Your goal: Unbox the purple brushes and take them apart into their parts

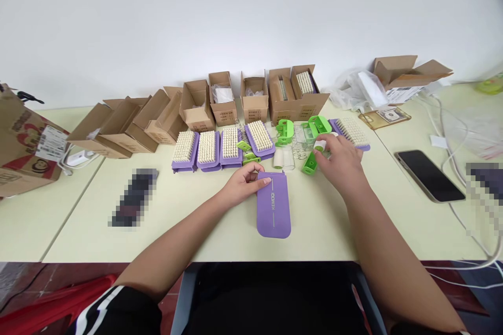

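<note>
Gripping a white cylindrical piece [319, 145], the right hand [341, 161] is hovering just above a green plastic part [310, 163], while the unclenched left hand [245, 184] is resting on a purple plastic panel [273, 207] lying on the bench [220, 235], near purple bristle brushes [223, 146].

Purple plastic panel [274, 214] printed KEMOQ lies flat on the bench [188, 220], upper end under the fingers of the left hand [244, 184]. Right hand [340, 159] grips a small white cylinder [320, 145], type unconfirmed.
</note>
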`<state>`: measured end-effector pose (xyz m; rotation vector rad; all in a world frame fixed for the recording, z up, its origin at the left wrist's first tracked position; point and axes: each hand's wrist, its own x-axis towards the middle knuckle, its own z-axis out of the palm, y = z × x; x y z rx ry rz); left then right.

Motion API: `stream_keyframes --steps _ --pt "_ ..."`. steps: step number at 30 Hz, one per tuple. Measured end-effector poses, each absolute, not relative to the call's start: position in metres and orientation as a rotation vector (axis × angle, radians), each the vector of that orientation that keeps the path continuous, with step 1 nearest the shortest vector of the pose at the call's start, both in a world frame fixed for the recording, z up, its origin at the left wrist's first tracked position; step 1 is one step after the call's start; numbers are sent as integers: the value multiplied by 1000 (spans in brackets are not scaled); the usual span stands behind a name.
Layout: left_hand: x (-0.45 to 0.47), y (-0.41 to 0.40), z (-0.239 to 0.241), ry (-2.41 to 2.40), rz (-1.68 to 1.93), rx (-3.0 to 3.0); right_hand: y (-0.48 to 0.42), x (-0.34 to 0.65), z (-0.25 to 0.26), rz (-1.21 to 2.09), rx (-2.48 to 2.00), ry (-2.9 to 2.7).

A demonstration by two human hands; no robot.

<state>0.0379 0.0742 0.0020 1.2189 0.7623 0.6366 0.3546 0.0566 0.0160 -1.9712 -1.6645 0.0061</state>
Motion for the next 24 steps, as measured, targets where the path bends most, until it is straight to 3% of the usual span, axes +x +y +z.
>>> stream_keyframes --steps 7,12,17,24 --pt "36 67 13 726 914 1423 45 336 40 42 -1579 -1640" --pt "32 59 21 674 1246 1839 31 309 45 618 -1197 -1819" --pt "31 51 28 549 1529 2321 20 288 39 1299 -1104 -1809" --pt "30 50 25 483 1716 2464 18 290 43 1369 -1104 -1652"
